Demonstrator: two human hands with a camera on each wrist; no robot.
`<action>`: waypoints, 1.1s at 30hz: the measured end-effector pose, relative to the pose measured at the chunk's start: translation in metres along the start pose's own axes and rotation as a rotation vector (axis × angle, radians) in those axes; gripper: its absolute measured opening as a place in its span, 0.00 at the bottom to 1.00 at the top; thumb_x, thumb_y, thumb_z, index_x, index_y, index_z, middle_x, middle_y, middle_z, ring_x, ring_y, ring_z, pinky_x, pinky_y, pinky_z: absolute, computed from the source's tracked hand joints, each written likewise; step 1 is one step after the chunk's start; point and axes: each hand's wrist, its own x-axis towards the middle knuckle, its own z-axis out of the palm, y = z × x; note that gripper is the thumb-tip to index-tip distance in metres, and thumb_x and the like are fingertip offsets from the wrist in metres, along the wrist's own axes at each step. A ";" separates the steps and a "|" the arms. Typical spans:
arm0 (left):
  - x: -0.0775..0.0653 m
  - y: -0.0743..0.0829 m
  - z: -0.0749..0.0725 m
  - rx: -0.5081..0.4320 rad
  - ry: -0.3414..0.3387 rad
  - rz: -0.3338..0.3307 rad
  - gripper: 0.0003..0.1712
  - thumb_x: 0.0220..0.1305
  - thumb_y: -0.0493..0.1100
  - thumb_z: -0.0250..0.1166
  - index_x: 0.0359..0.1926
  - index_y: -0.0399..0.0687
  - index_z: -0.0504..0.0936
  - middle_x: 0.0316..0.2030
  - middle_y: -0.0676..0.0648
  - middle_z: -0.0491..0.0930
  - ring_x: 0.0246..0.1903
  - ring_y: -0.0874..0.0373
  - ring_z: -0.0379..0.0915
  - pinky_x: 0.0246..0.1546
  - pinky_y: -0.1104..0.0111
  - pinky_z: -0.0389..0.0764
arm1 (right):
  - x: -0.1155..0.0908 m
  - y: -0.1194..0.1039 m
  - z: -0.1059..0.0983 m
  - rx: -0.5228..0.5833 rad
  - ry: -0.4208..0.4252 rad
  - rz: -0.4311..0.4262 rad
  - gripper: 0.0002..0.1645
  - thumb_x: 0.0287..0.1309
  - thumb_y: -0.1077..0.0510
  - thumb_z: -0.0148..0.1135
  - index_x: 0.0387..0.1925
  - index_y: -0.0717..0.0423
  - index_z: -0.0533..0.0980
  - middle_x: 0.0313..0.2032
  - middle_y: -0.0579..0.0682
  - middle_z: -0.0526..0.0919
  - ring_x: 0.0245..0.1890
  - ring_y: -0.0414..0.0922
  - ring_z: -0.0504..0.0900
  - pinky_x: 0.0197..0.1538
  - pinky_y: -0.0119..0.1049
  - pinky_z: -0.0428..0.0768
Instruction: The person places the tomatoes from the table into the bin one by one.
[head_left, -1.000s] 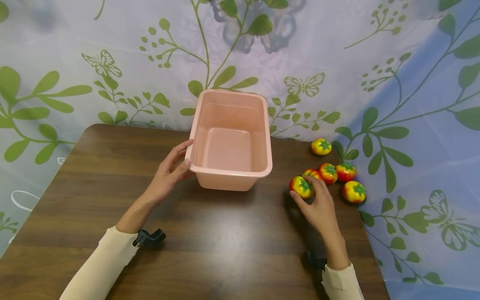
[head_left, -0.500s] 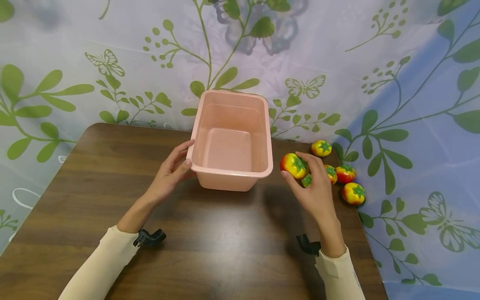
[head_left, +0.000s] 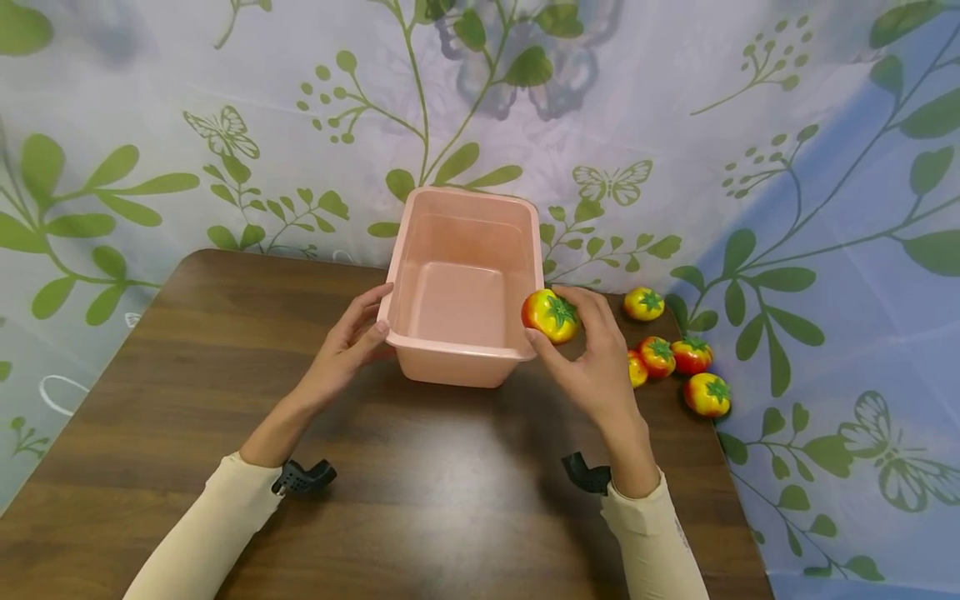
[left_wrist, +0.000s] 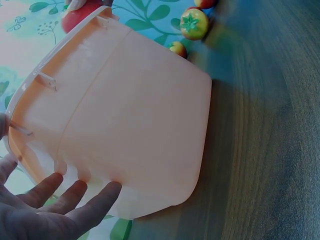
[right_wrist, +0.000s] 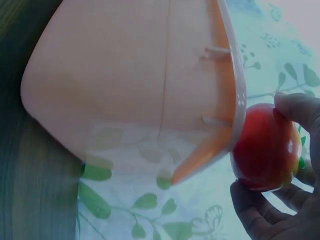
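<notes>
A pink plastic basin (head_left: 461, 367) stands on the table, its inside bare in the head view. My left hand (head_left: 341, 354) holds its left side, with the thumb at the rim and the fingertips against the outer wall (left_wrist: 135, 120). My right hand (head_left: 596, 362) grips a shiny red-and-yellow toy tomato (head_left: 551, 317) with a green leafy top, between thumb and fingers. That tomato is raised beside the basin's right rim; the right wrist view has its red side (right_wrist: 262, 147) right at the rim, and whether they touch I cannot tell.
Several more toy tomatoes lie at the table's right edge, among them one at the back (head_left: 643, 304) and one in front (head_left: 707, 395). The brown wooden table (head_left: 450, 483) meets a leaf-patterned cloth backdrop (head_left: 300, 167) behind and at the right.
My right hand has lifted the tomato off the table and carried it left and up to the basin's right rim. My left hand has stayed on the basin.
</notes>
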 end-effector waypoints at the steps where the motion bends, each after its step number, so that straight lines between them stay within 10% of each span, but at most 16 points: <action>1: 0.000 0.000 0.000 0.001 -0.001 -0.001 0.34 0.86 0.39 0.50 0.86 0.56 0.55 0.80 0.31 0.58 0.65 0.61 0.78 0.61 0.56 0.89 | 0.001 -0.002 0.002 0.000 -0.004 -0.007 0.38 0.59 0.46 0.81 0.69 0.43 0.77 0.66 0.47 0.80 0.65 0.46 0.79 0.69 0.47 0.81; 11: 0.002 0.004 0.000 0.017 -0.003 -0.022 0.34 0.86 0.40 0.50 0.86 0.59 0.55 0.81 0.32 0.57 0.66 0.61 0.78 0.63 0.41 0.85 | 0.004 -0.010 0.021 0.002 -0.018 -0.069 0.39 0.58 0.45 0.82 0.69 0.45 0.77 0.65 0.48 0.80 0.63 0.47 0.80 0.65 0.50 0.83; 26: 0.000 -0.001 0.001 0.003 0.010 -0.035 0.33 0.86 0.41 0.50 0.86 0.59 0.56 0.81 0.32 0.58 0.67 0.61 0.77 0.61 0.53 0.88 | 0.001 -0.008 0.039 -0.060 -0.050 -0.117 0.40 0.58 0.43 0.80 0.69 0.46 0.76 0.66 0.51 0.81 0.59 0.53 0.80 0.62 0.55 0.82; 33: 0.000 0.000 0.002 0.004 0.018 -0.039 0.33 0.86 0.41 0.50 0.85 0.59 0.56 0.80 0.31 0.58 0.66 0.60 0.77 0.61 0.54 0.88 | 0.000 -0.005 0.040 -0.051 -0.045 -0.122 0.41 0.59 0.44 0.80 0.71 0.47 0.76 0.67 0.51 0.81 0.40 0.49 0.80 0.62 0.53 0.83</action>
